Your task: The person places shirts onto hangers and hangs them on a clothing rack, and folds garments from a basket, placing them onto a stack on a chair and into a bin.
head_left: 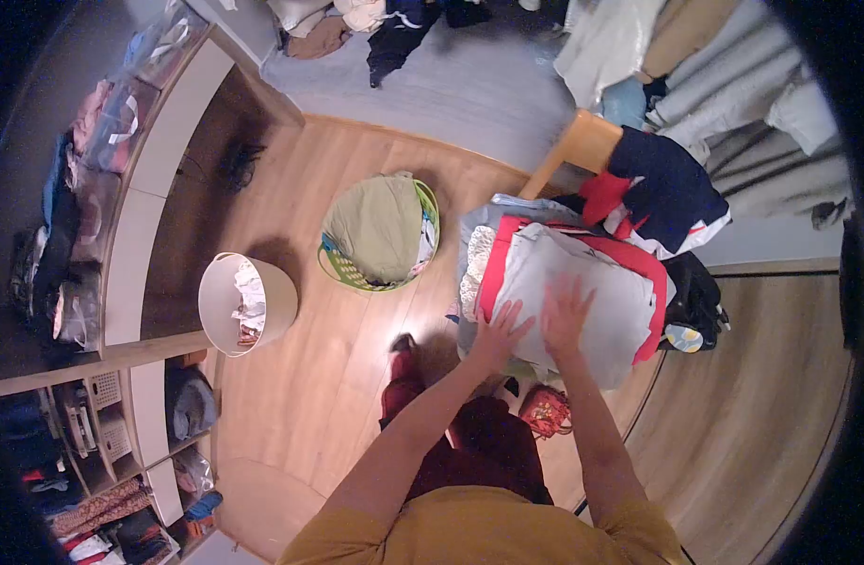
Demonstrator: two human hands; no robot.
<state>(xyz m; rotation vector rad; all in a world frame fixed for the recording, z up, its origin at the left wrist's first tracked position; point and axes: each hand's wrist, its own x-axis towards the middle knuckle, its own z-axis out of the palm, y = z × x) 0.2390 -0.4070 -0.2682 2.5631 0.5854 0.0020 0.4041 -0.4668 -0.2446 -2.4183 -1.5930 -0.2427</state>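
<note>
A white garment with red edges [582, 268] lies spread on top of a pile of clothes in front of me. My left hand [498, 337] is at its near left edge, fingers spread and holding nothing. Over the near middle of the white cloth is my right hand [565, 315], also open with fingers apart and slightly blurred. Whether the palms press on the cloth, I cannot tell. Cream lace fabric [475, 268] shows at the pile's left side. Whatever supports the pile is mostly hidden beneath the clothes.
A wooden chair back [587, 141] carries a dark navy, red and white garment [667, 188]. On the floor stand a green basket [342, 271] with an olive cloth and a white bin [276, 301] with clothes. A red patterned bag [546, 411] rests near my feet. Shelves [135, 254] line the left.
</note>
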